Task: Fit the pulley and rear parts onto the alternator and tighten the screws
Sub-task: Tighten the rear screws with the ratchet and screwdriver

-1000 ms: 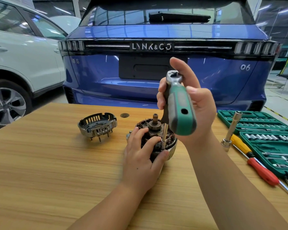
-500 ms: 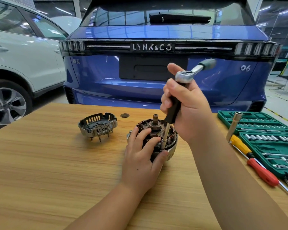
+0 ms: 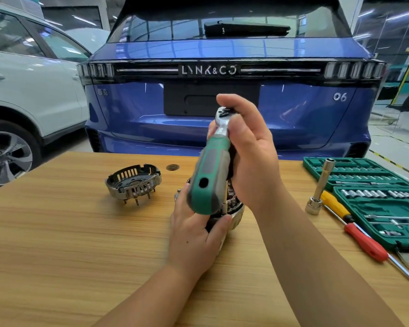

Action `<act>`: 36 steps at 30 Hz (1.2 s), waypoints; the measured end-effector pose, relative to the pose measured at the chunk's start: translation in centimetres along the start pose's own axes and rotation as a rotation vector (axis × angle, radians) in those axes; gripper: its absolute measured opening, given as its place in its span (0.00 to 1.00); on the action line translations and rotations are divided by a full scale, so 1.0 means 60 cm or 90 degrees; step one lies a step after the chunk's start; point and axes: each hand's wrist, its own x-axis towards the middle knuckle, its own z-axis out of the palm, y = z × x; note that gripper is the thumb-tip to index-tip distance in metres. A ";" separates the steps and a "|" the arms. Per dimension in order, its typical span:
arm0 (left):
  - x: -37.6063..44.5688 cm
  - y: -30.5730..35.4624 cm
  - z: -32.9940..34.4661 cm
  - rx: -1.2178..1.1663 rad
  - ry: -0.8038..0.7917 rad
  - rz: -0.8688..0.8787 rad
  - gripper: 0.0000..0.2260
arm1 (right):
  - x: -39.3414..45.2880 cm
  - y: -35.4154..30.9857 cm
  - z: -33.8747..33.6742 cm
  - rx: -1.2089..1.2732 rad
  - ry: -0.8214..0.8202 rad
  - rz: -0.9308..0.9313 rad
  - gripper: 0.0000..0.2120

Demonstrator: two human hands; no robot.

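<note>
- Green-and-grey rubber covers the handle of the ratchet wrench (image 3: 209, 175), which swings out toward the camera and hides most of the alternator (image 3: 234, 214) beneath it.
- Alternator as landmark: it sits on the wooden table (image 3: 57, 244), roughly mid-table, with only its right edge and some windings visible.
- Right hand (image 3: 250, 156) is above the alternator, fingers wrapped round the ratchet's chrome head and the upright extension under it; the thumb rests over the top.
- Left hand (image 3: 196, 234) is on the near side of the alternator, fingers curled against its body to steady it.
- Left of the alternator and well apart lies the slotted rear cover (image 3: 134, 185), not yet fitted.
- Right of the alternator stand a long socket (image 3: 320, 185), 2 screwdrivers, 1 yellow-handled (image 3: 335, 205) and 1 red-handled (image 3: 365, 241), and the green socket case (image 3: 373, 197).
- Beyond the alternator is a blue car (image 3: 222, 102).
- Step in hand, as I judge it: driving 1 screw on the alternator's rim with the ratchet; the socket tip itself is mostly hidden.
- Next move likely calls for keeping the extension upright on the screw, the body held firm, then swinging the handle again.
</note>
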 end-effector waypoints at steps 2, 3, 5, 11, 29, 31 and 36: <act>-0.001 0.000 -0.001 0.013 0.001 -0.005 0.23 | -0.002 -0.006 0.009 -0.032 0.062 0.006 0.15; -0.001 0.001 0.000 0.020 0.002 -0.002 0.23 | -0.003 -0.009 0.012 -0.056 0.103 0.016 0.17; -0.001 0.002 -0.001 0.031 0.000 0.003 0.23 | -0.002 -0.013 0.013 -0.114 0.182 0.035 0.16; 0.000 0.002 -0.002 0.027 -0.007 0.007 0.23 | 0.006 -0.021 -0.009 0.044 0.074 0.153 0.15; 0.000 0.016 -0.005 0.046 -0.002 -0.005 0.24 | -0.001 -0.013 -0.002 0.057 0.085 0.053 0.22; -0.002 0.013 -0.002 0.050 -0.006 0.001 0.23 | 0.001 -0.015 -0.001 -0.023 0.160 0.042 0.13; 0.000 0.007 -0.004 0.053 -0.028 -0.002 0.23 | 0.006 -0.021 -0.014 0.038 0.101 0.134 0.13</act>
